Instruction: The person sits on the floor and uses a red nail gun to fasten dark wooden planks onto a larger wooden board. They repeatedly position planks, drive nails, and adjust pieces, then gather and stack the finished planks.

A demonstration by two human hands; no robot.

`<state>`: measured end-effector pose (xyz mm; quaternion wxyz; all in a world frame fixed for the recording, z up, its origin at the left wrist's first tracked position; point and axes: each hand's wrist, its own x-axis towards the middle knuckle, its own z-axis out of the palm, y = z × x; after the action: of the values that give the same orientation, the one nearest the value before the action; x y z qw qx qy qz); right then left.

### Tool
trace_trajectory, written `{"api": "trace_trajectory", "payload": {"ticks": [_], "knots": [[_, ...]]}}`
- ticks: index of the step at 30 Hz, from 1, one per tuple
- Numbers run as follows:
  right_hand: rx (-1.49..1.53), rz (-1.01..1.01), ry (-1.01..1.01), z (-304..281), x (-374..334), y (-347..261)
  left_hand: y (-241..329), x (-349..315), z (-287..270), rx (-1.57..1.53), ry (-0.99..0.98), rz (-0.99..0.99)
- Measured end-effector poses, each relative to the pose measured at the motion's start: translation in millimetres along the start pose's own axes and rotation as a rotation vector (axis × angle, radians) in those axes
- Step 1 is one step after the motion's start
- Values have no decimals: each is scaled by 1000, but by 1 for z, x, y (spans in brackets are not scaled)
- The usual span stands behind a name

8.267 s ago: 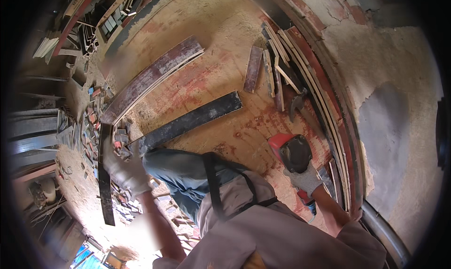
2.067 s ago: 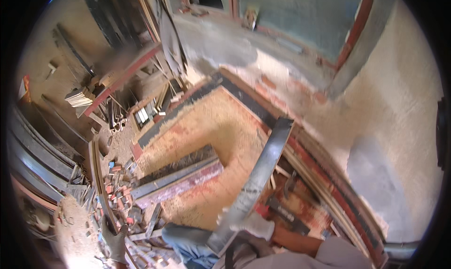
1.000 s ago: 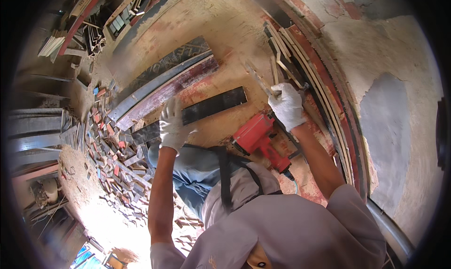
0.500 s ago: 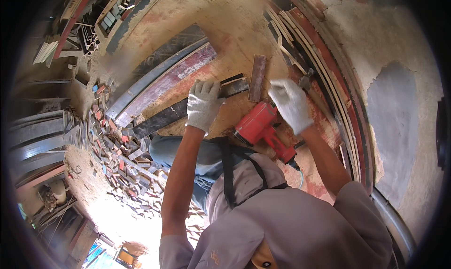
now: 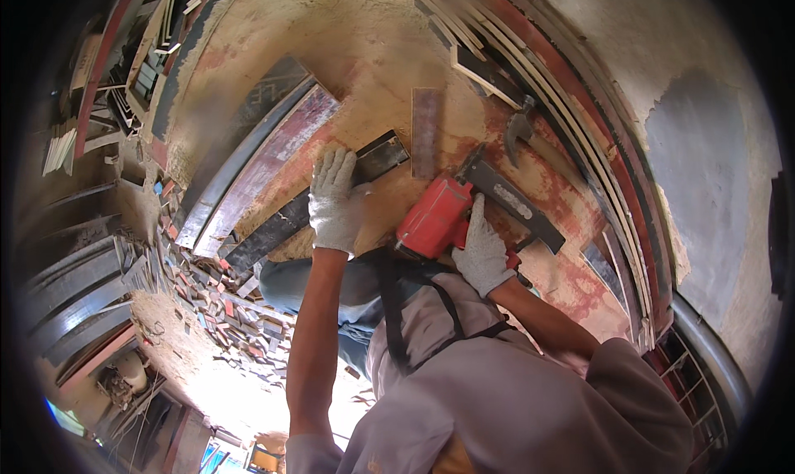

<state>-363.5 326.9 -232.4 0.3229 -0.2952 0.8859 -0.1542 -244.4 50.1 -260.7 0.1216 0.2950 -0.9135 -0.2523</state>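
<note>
Since half a second ago, the right hand point(image 5: 483, 257) is being seen moved from its empty place near the hammer point(image 5: 546, 155) onto the nail gun point(image 5: 433, 217), while the left hand point(image 5: 335, 199) is being kept at the board point(image 5: 286, 220).

Far to the left of the left hand, a stack point(image 5: 79, 288) of long pieces is being lit by daylight. Nearer, down and left of that hand, scraps point(image 5: 252, 321) are being seen heaped. Up and left of it, a dark plank point(image 5: 277, 85), a grey plank point(image 5: 246, 158) and a purple plank point(image 5: 269, 166) are lying side by side, with the purple one being left nearest the hand.

Under the left hand, the board is being crossed by the gloved palm; it is lying aslant, showing on both sides of the hand. That hand is being held open, its fingers stretched out and pointing away from the body. Beyond it, to the right, a short plank point(image 5: 426, 130) is lying apart.

Between the hands, the nail gun's red body is being seen just up and left of the right hand. Its handle is being gripped by that hand, with one finger being held straight along the side; whether the gun is being lifted cannot be told. Its black magazine point(image 5: 517, 207) is slanting past the right hand.

Up and right of the right hand, the hammer is lying loose, and beyond it strips point(image 5: 546, 81) are being seen stacked along the wall point(image 5: 704, 159).
</note>
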Motion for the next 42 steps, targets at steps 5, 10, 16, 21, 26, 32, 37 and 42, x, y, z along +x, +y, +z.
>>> {"api": "trace_trajectory", "payload": {"ticks": [5, 10, 16, 21, 26, 32, 37, 42], "knots": [[205, 192, -202, -62, -4, -32, 5, 1, -1, 40, -43, -53], [183, 7, -150, -105, -28, -20, 9, 4, -3, 60, -61, -65], [158, -32, -255, -54, -56, 66, 14, 5, -4, 86, -95, -92], [-32, -86, -267, -50, -56, 64, 16, 5, -3, 69, -85, -114], [149, -153, -445, -82, -43, 43, 17, 6, -2, 62, -59, -104], [-246, -462, -438, -60, -15, 51, 13, 5, -4, 52, -56, -70], [143, 49, -755, -99, 37, -31, 19, 10, -7, 80, -100, -153], [537, 124, -521, -112, 35, -54, 17, 8, -7, 69, -79, -151]]}}
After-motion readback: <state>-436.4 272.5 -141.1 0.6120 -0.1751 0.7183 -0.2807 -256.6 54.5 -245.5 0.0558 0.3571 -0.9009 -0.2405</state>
